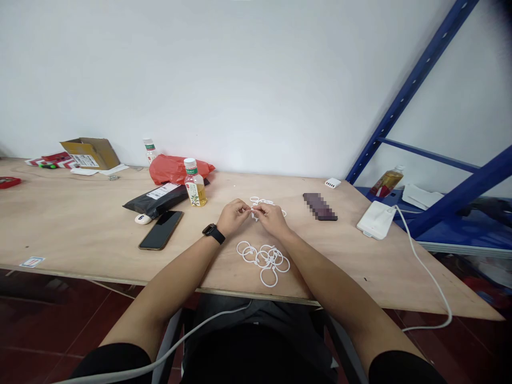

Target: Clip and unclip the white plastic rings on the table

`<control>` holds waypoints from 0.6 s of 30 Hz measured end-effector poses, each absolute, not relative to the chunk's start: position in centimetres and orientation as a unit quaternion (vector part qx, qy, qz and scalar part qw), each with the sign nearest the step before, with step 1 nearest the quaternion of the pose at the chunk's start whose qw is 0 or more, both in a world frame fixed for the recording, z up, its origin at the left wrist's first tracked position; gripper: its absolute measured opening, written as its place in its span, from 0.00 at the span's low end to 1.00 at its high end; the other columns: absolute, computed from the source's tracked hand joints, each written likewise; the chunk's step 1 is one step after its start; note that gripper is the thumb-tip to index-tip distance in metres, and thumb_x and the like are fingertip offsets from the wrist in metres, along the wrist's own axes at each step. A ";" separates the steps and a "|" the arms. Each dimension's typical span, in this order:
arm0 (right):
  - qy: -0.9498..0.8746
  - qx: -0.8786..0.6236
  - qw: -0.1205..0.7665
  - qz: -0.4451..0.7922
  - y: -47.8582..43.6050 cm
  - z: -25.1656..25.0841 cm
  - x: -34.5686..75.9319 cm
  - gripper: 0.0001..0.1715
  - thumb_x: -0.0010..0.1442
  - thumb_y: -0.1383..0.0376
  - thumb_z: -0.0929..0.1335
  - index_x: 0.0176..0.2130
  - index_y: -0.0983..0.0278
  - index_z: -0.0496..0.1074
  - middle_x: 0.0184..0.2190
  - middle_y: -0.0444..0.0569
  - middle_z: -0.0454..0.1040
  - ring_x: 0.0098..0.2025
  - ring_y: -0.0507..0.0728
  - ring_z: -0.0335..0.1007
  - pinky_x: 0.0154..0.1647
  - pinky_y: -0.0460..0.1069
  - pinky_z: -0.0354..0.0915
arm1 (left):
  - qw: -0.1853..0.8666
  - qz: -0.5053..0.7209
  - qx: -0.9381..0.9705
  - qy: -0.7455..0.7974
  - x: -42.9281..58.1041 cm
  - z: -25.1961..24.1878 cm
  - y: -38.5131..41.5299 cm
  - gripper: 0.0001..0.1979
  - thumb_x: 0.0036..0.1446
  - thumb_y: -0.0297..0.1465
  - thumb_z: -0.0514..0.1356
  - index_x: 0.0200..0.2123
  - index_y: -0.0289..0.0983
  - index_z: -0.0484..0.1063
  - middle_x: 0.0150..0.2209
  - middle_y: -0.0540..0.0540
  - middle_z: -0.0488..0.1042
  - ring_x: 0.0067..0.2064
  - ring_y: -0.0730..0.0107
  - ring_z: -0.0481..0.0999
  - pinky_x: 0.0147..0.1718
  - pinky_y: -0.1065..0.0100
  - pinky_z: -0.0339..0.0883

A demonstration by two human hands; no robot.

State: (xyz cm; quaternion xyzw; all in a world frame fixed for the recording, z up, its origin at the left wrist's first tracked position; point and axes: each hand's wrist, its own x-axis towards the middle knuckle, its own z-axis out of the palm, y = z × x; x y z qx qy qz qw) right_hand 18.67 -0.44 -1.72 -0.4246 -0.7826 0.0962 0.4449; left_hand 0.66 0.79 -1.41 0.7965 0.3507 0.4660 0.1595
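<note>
Pale wood faces the bench [96, 226], where the left hand [234, 216] and right hand [273, 217] meet, fingers together. A nearer pile of white rings [270, 260] lies flat by the bench's front edge, a farther pile [267, 202] partly hidden beyond the hands; which is finished, I cannot tell. Being round, the rings show no long axis. The fingers pinch a small white piece [253, 209], seemingly mid-handling, its direction hidden.

White rings [269, 260] smooth plastic; tabletop [100, 229] matt wood; phone screen [161, 230] glossy.
</note>
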 end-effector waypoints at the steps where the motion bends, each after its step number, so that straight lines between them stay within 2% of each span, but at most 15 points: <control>1: -0.784 -0.426 0.444 0.084 -0.4 -1.7 18.6 0.08 0.63 0.66 0.67 0.39 0.60 0.78 0.34 0.47 0.80 0.37 0.56 0.76 0.41 0.49 0.67 | 0.165 0.462 0.795 0.357 0.6 -1.3 0.9 0.09 0.59 0.34 0.60 0.31 0.35 0.75 0.32 0.45 0.74 0.33 0.71 0.71 0.34 0.68 0.65; 4: -0.796 -0.441 0.413 0.018 -0.4 -1.4 18.9 0.10 0.64 0.66 0.66 0.41 0.60 0.77 0.39 0.49 0.80 0.42 0.57 0.75 0.46 0.51 0.66 | 0.229 0.404 0.806 0.366 -0.3 -0.7 1.1 0.11 0.57 0.37 0.61 0.35 0.35 0.77 0.33 0.45 0.76 0.31 0.72 0.70 0.33 0.70 0.64; 8: -0.804 -0.490 0.331 -0.054 -0.2 -0.8 20.1 0.13 0.64 0.67 0.64 0.45 0.60 0.76 0.41 0.50 0.78 0.45 0.58 0.72 0.49 0.51 0.64 | 0.399 0.203 0.831 0.331 -2.2 -0.2 1.3 0.16 0.49 0.40 0.66 0.36 0.33 0.78 0.31 0.47 0.76 0.30 0.73 0.70 0.31 0.72 0.64; 10: -0.797 -0.518 0.306 -0.061 0.0 -0.7 20.7 0.14 0.63 0.67 0.65 0.47 0.60 0.75 0.43 0.51 0.77 0.46 0.59 0.71 0.49 0.51 0.64 | 0.446 0.108 0.830 0.316 -2.8 -0.2 1.2 0.19 0.42 0.38 0.70 0.37 0.33 0.79 0.29 0.49 0.75 0.30 0.74 0.70 0.30 0.73 0.63; 13: -0.781 -0.545 0.302 -0.043 0.1 -0.7 21.1 0.14 0.62 0.66 0.66 0.48 0.59 0.75 0.45 0.50 0.75 0.46 0.59 0.71 0.48 0.51 0.64 | 0.446 0.052 0.833 0.324 -2.8 -0.3 0.8 0.18 0.38 0.35 0.71 0.34 0.33 0.79 0.27 0.51 0.73 0.29 0.75 0.69 0.28 0.74 0.61; 18: -0.772 -0.529 0.353 -0.007 -0.1 -0.9 20.4 0.12 0.63 0.63 0.66 0.45 0.59 0.75 0.44 0.48 0.75 0.44 0.56 0.72 0.46 0.49 0.65 | 0.352 0.060 0.856 0.374 -1.4 -0.2 0.3 0.07 0.46 0.30 0.61 0.28 0.33 0.77 0.24 0.50 0.74 0.24 0.75 0.66 0.25 0.73 0.58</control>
